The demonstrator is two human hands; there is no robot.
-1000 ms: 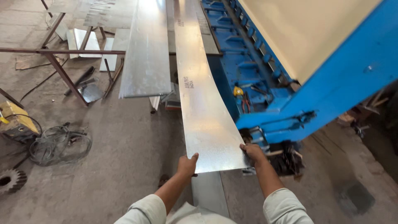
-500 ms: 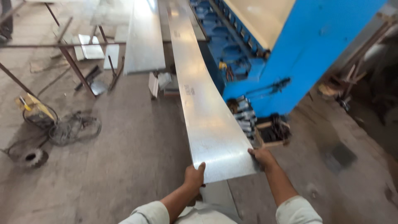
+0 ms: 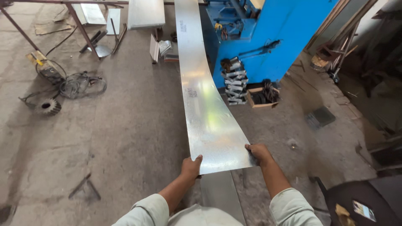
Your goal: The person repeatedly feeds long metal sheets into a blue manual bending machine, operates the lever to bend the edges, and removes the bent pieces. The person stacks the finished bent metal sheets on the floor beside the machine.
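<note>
- Long galvanized metal sheet is sagging above the concrete floor, running beside the blue machine.
- Left hand is grasping its near-left corner.
- Right hand is gripping its near-right corner.
- Coiled cable is lying far left.

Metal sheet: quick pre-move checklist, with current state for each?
1. Left hand grips the near left corner of the long metal sheet: ok.
2. Right hand grips the near right corner: ok.
3. Far end support: out of frame, cannot tell.
4. Sheet flat: not ok, it sags along its length.
5. Sheet off the blue machine: cannot tell.
6. Floor beside the sheet: not ok, cardboard box and coiled cable lie nearby.
</note>
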